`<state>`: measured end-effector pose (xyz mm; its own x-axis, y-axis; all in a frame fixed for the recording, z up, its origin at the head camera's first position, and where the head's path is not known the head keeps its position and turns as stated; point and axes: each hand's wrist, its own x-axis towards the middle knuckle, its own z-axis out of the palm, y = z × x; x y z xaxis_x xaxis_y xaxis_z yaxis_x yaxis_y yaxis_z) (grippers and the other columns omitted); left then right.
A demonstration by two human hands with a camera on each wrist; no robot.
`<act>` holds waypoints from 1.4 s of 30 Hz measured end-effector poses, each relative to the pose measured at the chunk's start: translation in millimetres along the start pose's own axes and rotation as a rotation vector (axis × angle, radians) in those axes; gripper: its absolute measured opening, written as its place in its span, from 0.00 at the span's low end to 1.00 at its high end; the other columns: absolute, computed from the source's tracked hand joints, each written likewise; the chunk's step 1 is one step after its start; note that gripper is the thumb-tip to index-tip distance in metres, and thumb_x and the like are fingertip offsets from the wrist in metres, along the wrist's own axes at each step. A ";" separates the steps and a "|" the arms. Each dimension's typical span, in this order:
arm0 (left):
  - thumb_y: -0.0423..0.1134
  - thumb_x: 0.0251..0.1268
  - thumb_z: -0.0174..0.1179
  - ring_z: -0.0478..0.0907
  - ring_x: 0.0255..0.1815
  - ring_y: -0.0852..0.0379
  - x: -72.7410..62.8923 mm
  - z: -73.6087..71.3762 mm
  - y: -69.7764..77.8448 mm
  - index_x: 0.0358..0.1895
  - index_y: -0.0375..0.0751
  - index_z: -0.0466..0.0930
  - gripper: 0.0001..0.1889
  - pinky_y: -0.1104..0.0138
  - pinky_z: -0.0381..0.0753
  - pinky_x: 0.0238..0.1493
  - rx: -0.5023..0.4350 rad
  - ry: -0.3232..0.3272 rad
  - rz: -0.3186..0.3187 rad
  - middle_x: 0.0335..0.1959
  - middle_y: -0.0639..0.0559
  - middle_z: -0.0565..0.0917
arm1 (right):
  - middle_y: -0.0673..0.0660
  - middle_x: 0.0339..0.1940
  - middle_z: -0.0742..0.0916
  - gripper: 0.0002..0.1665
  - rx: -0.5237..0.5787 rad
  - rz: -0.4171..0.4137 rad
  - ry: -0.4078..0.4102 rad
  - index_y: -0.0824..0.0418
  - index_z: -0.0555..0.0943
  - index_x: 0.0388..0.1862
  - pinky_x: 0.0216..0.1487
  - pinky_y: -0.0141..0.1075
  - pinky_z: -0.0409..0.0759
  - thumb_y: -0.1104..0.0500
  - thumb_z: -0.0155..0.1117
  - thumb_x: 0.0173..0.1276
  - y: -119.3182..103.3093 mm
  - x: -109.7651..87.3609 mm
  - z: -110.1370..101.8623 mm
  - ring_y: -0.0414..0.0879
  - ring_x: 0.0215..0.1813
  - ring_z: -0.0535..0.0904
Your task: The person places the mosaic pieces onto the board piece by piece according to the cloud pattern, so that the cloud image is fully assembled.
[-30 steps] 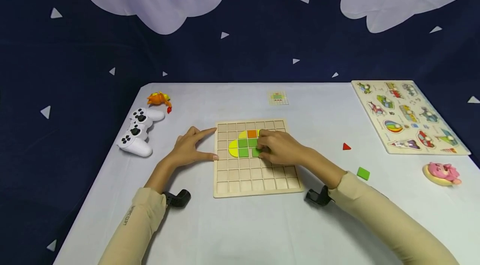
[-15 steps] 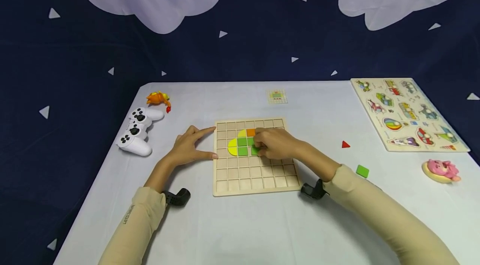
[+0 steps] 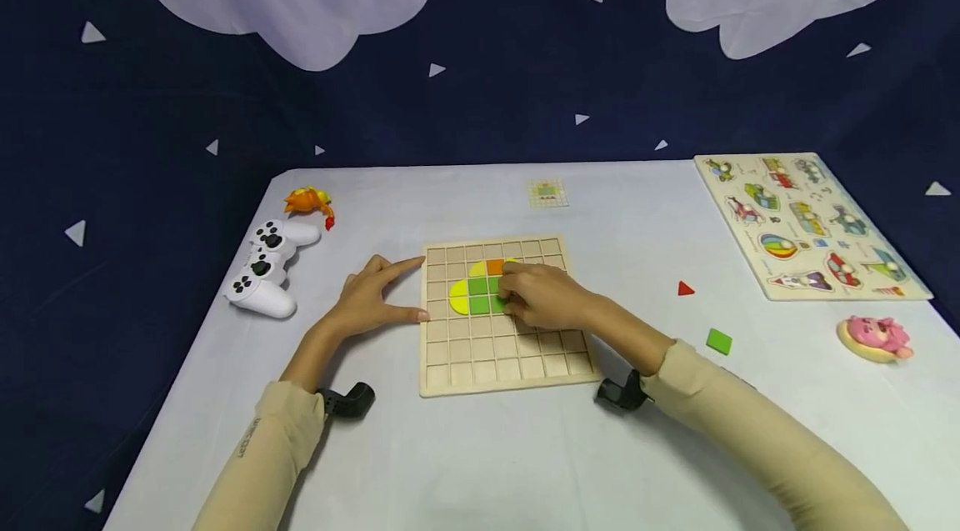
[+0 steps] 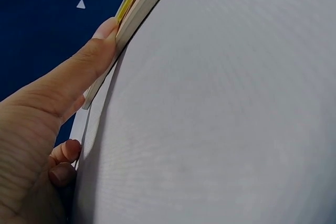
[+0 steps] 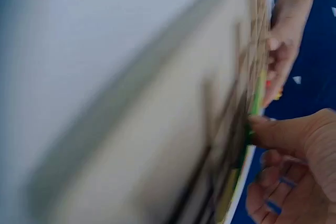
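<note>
A pale wooden grid board [image 3: 465, 352] lies mid-table. In it sit green squares [image 3: 477, 287], an orange square [image 3: 495, 267] and yellow rounded pieces [image 3: 458, 298]. My left hand [image 3: 366, 299] spreads thumb and index finger against the board's left edge; the left wrist view shows the thumb [image 4: 86, 66] on that edge. Over the coloured pieces, my right hand [image 3: 553, 298] pinches a green square tile [image 3: 498, 305] down at the lower row of the pattern. In the right wrist view its thumb [image 5: 281, 132] meets green at the board. The hand covers the pattern's right side.
A loose green square [image 3: 719, 341] and a red triangle [image 3: 685, 288] lie right of the board. Behind it is a small pattern card [image 3: 547, 193]. A game controller [image 3: 272, 268] and orange toy [image 3: 309, 201] stand left; a picture puzzle [image 3: 810, 227] and pink toy [image 3: 876, 339] stand right.
My right hand has shifted slightly left, bringing the green tile from a gapped position to beside the other green squares. My left hand stays at the board's edge. The head view has moved slightly.
</note>
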<state>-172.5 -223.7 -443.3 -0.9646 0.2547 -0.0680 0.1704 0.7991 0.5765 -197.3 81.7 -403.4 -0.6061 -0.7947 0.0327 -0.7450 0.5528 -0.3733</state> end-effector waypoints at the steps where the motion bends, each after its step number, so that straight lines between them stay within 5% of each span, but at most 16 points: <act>1: 0.58 0.47 0.76 0.65 0.45 0.52 0.4 0.4 0.2 0.75 0.58 0.65 0.48 0.56 0.57 0.49 -0.002 0.001 0.004 0.44 0.48 0.69 | 0.50 0.32 0.80 0.03 -0.003 0.003 -0.003 0.61 0.83 0.33 0.36 0.31 0.74 0.64 0.71 0.63 -0.4 0.5 0.0 0.40 0.32 0.72; 10: 0.58 0.47 0.75 0.65 0.45 0.53 -0.6 1.2 -1.1 0.75 0.58 0.65 0.48 0.56 0.57 0.49 -0.009 0.012 0.013 0.44 0.48 0.69 | 0.51 0.33 0.82 0.05 0.010 0.074 -0.015 0.62 0.84 0.34 0.37 0.34 0.76 0.63 0.73 0.61 -6.4 3.4 -3.2 0.41 0.33 0.73; 18: 0.58 0.47 0.75 0.63 0.42 0.52 -0.1 4.0 -0.9 0.75 0.57 0.65 0.48 0.57 0.56 0.47 -0.028 -0.002 0.022 0.42 0.48 0.66 | 0.52 0.35 0.81 0.17 -0.073 0.054 0.085 0.62 0.87 0.44 0.40 0.39 0.73 0.54 0.75 0.60 0.6 -17.8 -10.9 0.41 0.31 0.72; 35: 0.60 0.47 0.75 0.64 0.45 0.51 -0.9 -0.3 -2.0 0.75 0.58 0.64 0.49 0.57 0.56 0.47 -0.009 -0.004 -0.014 0.44 0.47 0.68 | 0.51 0.36 0.79 0.20 -0.143 0.309 0.158 0.63 0.87 0.45 0.33 0.35 0.71 0.57 0.78 0.55 66.9 -161.5 -45.4 0.43 0.32 0.72; 42: 0.60 0.47 0.74 0.65 0.47 0.51 -0.2 0.4 -1.9 0.75 0.58 0.63 0.49 0.56 0.56 0.49 -0.006 -0.011 -0.014 0.45 0.47 0.68 | 0.50 0.36 0.80 0.23 -0.176 0.385 0.164 0.61 0.88 0.44 0.32 0.36 0.72 0.50 0.80 0.53 78.2 -202.7 -52.5 0.42 0.34 0.74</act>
<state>-172.5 -225.1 -444.7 -0.9647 0.2492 -0.0847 0.1556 0.7995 0.5802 -147.3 299.2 -390.6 -0.8739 -0.4805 0.0738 -0.4840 0.8459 -0.2240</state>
